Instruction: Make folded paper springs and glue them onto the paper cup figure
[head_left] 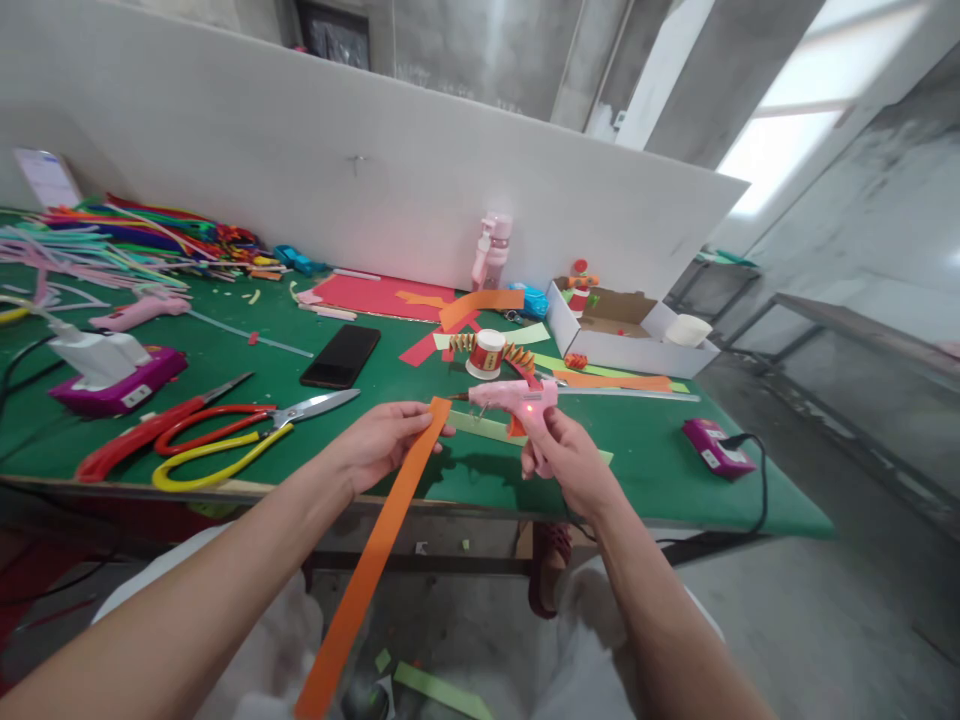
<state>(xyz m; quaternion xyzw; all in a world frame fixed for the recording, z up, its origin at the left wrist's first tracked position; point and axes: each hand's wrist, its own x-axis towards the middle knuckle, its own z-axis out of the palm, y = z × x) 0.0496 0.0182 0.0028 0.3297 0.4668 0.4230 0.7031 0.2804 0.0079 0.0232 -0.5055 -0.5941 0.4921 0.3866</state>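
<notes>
My left hand (390,440) pinches a long orange paper strip (379,545) near its top end; the strip hangs down past the table's front edge. Gripped by its handle in my right hand (570,460) is a pink hot glue gun (517,398) with a small lit red light. Its nozzle points left, close to the strip's top end; whether they touch I cannot tell. A clear glue stick (630,394) sticks out behind the gun. Just beyond stands a red and white paper cup (487,355) with folded gold-and-red paper springs on both sides.
Scissors (255,420) and red-handled pliers (157,430) lie left, near a phone (341,356) and a purple power strip (120,380). Pipe cleaners (150,235) pile at back left. A pink bottle (492,250) and a white box (630,335) stand behind. Another purple power strip (718,448) sits right.
</notes>
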